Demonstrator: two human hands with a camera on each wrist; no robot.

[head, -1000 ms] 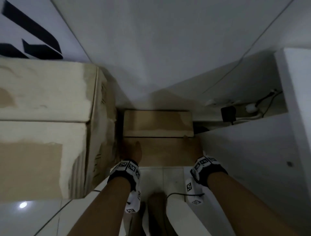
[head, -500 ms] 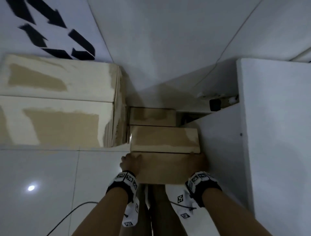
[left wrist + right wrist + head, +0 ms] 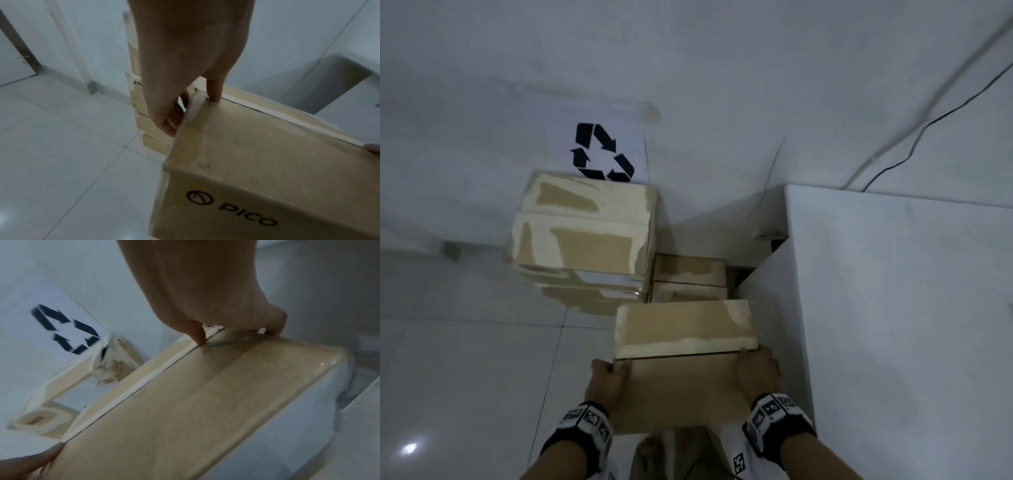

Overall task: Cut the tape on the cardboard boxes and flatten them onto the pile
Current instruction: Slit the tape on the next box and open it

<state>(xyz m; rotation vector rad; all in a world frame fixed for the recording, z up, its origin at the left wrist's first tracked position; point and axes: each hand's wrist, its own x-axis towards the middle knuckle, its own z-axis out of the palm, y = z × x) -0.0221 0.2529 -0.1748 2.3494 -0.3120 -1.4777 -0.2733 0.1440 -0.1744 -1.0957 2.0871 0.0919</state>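
Moved since the earlier frame: we have lifted the box (image 3: 681, 346) out of the gap beside the white cabinet (image 3: 893, 308) and drawn it toward us; it is now off the floor (image 3: 465, 359), carried between both hands.

Left hand (image 3: 607, 383): curled round the box's left top corner, thumb on the lid beside the seam, fingers (image 3: 164, 123) down the end face.

Right hand (image 3: 758, 371): curled over the right top corner, one fingertip (image 3: 198, 337) at the seam, the rest wrapped over the far end.

Box: closed, flaps meeting along a central seam, clear tape (image 3: 257, 356) over the top near our right grip. No cutter is in view.

Beyond the grip: two more boxes (image 3: 690, 279) stacked in the gap. Ahead and left: the tall stack (image 3: 582, 236) under a recycling sign (image 3: 602, 152).

Risks, as we judge them:
- Both holds sit on corners only; a tilt could slip the box from one hand.
- Our thumbs press by the seam; if the tape is weak, a flap may give inward.
- The cabinet stands close to our right grip; a swing could knock knuckles or box.
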